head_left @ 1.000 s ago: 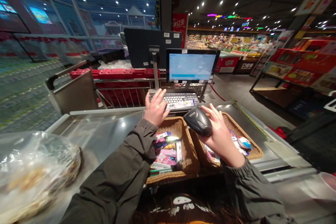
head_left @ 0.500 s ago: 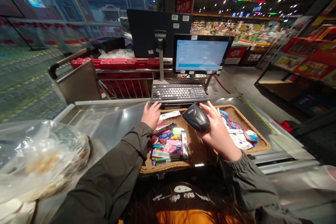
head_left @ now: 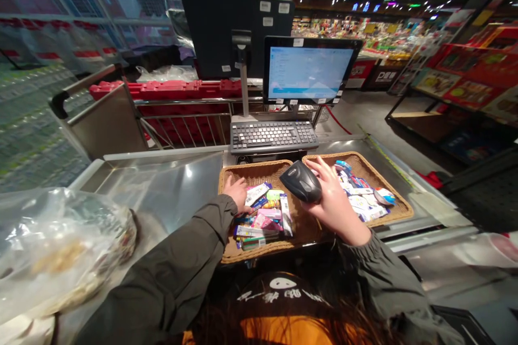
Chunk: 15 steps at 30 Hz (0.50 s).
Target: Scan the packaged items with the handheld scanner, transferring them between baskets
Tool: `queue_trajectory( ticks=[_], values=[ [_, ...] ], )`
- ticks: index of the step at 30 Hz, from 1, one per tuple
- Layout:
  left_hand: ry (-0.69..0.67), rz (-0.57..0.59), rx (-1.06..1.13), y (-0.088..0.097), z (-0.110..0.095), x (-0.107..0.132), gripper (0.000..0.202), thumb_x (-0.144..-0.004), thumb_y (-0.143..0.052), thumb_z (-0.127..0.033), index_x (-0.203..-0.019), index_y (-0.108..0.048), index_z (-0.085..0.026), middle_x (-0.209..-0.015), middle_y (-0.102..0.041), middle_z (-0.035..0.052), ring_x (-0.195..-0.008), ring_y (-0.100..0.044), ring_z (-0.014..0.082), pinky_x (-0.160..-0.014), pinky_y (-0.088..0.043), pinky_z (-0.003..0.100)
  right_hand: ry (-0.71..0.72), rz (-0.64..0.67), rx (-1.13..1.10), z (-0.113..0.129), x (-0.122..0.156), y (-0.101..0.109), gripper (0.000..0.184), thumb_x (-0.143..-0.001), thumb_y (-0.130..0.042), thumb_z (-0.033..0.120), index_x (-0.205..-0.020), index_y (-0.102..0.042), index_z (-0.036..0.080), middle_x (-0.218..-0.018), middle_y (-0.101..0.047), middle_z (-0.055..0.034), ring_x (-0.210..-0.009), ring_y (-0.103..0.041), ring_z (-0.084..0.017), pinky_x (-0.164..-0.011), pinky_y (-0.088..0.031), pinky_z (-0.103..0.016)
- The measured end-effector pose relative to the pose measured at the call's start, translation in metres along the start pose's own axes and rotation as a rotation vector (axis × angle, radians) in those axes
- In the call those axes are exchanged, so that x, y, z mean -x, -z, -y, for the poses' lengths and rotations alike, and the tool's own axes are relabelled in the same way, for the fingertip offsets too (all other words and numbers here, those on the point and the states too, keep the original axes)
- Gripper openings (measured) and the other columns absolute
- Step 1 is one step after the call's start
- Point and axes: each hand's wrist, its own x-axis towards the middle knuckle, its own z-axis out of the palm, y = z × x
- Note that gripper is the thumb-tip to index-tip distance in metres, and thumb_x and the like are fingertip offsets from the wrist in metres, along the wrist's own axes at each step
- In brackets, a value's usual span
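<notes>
In my right hand is a black handheld barcode scanner, its head pointing up and left over the gap between two baskets. My left hand is inside the left wicker basket, fingers apart at its left side. Beside those fingers a white narrow packet lies on a pile of small packaged goods, mostly pink, blue and white. Part of the pile is hidden under the hand. The right wicker basket holds more small packages, partly covered by my right hand.
A keyboard and a lit monitor stand behind the baskets, with a second dark screen seen from its back. A clear plastic bag with something inside lies at left on the metal counter. Beyond is a cart.
My left hand has moved from the basket's back edge down into it. The white packet lies lower, on the pile. The view has tilted down slightly; the scanner stays in my right hand.
</notes>
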Motion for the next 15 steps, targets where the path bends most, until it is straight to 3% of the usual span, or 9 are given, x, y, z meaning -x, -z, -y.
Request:
queue_trajectory(
  ticks=[4,9,12,15],
  values=[
    [-0.045,-0.045,0.030,0.010,-0.002,0.004,0.042,-0.070,-0.077,-0.052,-0.095,-0.074,-0.019,-0.140,-0.058,0.0193,-0.137,-0.044,0.0421,-0.111,-0.019,0.074,-0.025,-0.009,-0.003,-0.003,0.007,0.004,0.049,-0.073,-0.063,0.021,-0.122,-0.060,0.016,-0.147,-0.047,-0.0192,-0.148,-0.025,-0.042,-0.114,-0.024,-0.071],
    [-0.145,-0.218,0.027,0.045,-0.016,-0.004,0.038,-0.077,-0.075,-0.044,-0.107,-0.071,-0.021,-0.148,-0.049,0.0187,-0.141,-0.040,0.0381,-0.114,-0.023,0.069,-0.097,-0.041,0.020,-0.015,0.016,0.019,0.059,-0.073,-0.064,0.025,-0.131,-0.055,0.018,-0.146,-0.048,-0.0182,-0.147,-0.028,-0.042,-0.114,-0.025,-0.071],
    [-0.225,-0.353,0.057,0.062,-0.037,-0.024,0.043,-0.078,-0.074,-0.047,-0.113,-0.069,-0.022,-0.149,-0.048,0.0167,-0.142,-0.039,0.0363,-0.116,-0.022,0.066,-0.162,-0.090,0.057,-0.029,0.025,0.033,0.064,-0.074,-0.064,0.027,-0.136,-0.050,0.019,-0.146,-0.048,-0.0180,-0.146,-0.028,-0.043,-0.113,-0.025,-0.073],
    [-0.321,-0.395,0.102,0.074,-0.069,-0.053,0.048,-0.077,-0.074,-0.052,-0.114,-0.069,-0.022,-0.149,-0.049,0.0163,-0.142,-0.039,0.0364,-0.117,-0.021,0.065,-0.220,-0.141,0.091,-0.049,0.038,0.050,0.066,-0.075,-0.063,0.027,-0.138,-0.046,0.019,-0.146,-0.048,-0.0184,-0.146,-0.028,-0.043,-0.113,-0.025,-0.073]
  ],
)
